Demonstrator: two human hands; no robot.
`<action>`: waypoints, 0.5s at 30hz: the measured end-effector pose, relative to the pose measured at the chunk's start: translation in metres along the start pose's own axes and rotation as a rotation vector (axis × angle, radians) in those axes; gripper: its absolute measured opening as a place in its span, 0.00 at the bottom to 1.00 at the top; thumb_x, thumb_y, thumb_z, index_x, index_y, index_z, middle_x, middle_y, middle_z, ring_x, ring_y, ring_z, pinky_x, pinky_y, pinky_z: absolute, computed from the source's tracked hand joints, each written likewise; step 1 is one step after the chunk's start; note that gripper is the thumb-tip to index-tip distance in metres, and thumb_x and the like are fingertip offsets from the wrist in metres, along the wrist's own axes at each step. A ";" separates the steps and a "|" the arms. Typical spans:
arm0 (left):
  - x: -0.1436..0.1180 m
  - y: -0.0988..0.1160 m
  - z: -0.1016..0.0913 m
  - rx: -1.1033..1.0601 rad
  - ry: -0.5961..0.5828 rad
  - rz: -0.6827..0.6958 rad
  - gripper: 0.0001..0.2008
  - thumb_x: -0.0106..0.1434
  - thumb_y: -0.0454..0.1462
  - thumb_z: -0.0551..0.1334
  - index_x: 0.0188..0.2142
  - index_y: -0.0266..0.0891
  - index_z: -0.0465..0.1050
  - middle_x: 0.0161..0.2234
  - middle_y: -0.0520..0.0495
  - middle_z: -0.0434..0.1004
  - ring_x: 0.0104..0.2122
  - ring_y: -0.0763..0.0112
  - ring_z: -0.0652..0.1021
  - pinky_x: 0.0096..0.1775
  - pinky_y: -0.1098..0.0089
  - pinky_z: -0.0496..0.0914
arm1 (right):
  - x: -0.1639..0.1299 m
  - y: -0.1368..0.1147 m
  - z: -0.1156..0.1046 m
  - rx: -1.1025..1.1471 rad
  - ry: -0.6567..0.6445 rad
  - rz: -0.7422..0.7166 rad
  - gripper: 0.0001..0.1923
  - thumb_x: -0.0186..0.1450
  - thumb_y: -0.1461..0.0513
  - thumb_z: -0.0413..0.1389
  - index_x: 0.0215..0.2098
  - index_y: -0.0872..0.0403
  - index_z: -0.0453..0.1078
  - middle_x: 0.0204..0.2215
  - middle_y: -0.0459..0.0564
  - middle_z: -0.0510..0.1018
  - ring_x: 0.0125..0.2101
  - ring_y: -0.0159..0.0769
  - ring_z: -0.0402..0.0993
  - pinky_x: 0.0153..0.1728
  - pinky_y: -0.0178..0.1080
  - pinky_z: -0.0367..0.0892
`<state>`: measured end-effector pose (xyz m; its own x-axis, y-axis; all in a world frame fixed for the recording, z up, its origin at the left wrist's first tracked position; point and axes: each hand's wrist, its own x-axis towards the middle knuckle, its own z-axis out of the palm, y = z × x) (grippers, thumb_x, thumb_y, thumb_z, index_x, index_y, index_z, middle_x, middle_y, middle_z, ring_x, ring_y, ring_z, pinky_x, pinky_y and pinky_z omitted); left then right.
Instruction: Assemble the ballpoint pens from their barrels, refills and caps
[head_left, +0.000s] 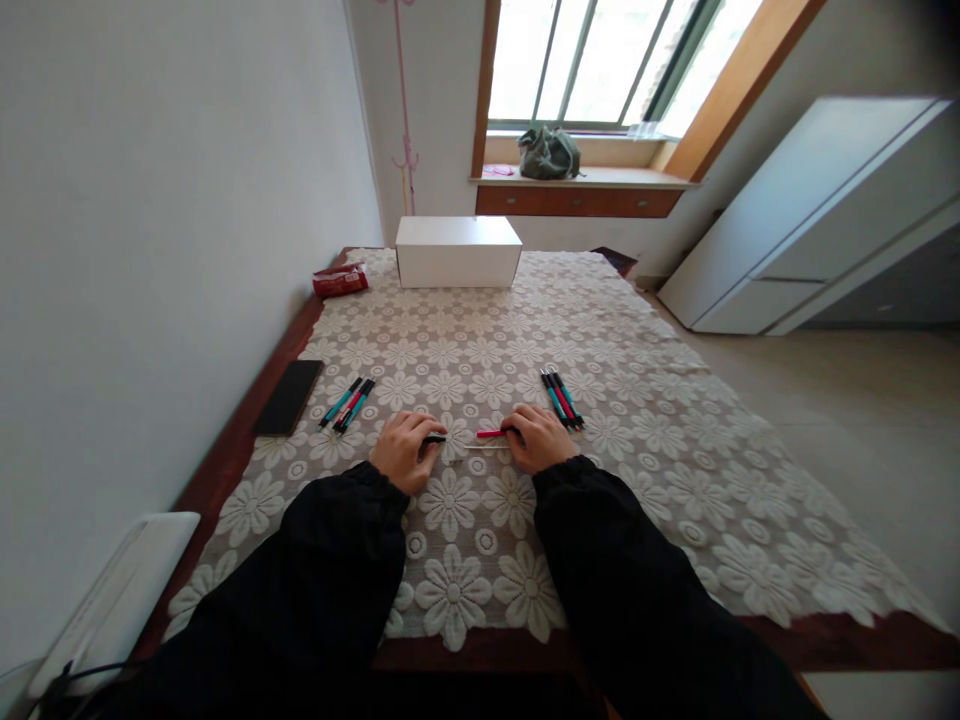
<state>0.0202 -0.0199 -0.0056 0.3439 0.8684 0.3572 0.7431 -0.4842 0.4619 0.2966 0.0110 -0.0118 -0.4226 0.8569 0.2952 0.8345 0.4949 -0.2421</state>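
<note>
Both hands rest on the lace tablecloth [600, 340] that covers the wooden table [225, 460], near the front edge. The left hand [401, 448] is curled, its fingertips closed on a small black pen part [433, 438] that pokes out toward the middle. The right hand [538, 438] is likewise curled, pinching the end of a red pen barrel [491, 433] that points toward the left hand. Between the two hands, just below the red barrel, a thin pale refill [486, 446] lies on the cloth; whether either hand touches it cannot be told.

To the left of the left hand lies a small group of teal and red pens [347, 403], and just beyond the right hand lies a second group of pens [562, 397] in the same colours. A black phone [289, 396] sits on the table's left edge. Farther back stand a white box [457, 251] and a red packet [340, 281]. A green bag [550, 153] sits on the windowsill.
</note>
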 end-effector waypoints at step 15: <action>0.000 0.001 0.002 0.007 -0.078 0.120 0.01 0.61 0.40 0.70 0.33 0.47 0.81 0.48 0.48 0.79 0.52 0.56 0.73 0.56 0.51 0.67 | 0.001 -0.008 0.000 0.006 0.018 -0.015 0.09 0.65 0.66 0.54 0.39 0.51 0.76 0.40 0.51 0.79 0.44 0.44 0.72 0.44 0.44 0.63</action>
<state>0.0224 -0.0207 -0.0071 0.4738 0.8104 0.3447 0.6980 -0.5842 0.4141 0.2894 0.0078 -0.0093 -0.4290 0.8466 0.3151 0.8260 0.5088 -0.2426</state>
